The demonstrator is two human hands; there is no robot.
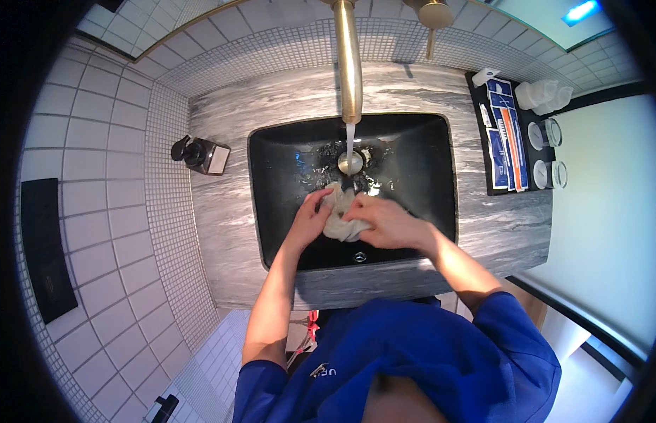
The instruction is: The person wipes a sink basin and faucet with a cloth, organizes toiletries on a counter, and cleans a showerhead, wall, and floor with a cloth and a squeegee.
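Observation:
A wet, crumpled pale cloth (345,224) is between my two hands in the black basin (423,164). My left hand (310,219) grips its left side, with the thumb against the fabric. On its right side, my right hand (389,221) pinches a fold between thumb and curled fingers. Water runs from the brass spout (351,69) just beyond the cloth, over the round metal drain cover (350,162). Part of the cloth is hidden by my fingers.
A dark pump bottle (207,156) stands left of the basin on the grey marbled countertop (227,227). At the right, a black tray (484,158) holds wrapped packets (499,158), a small tube, plastic-wrapped cups and drinking glasses (553,132). A brass tap handle (435,16) projects from the tiled wall.

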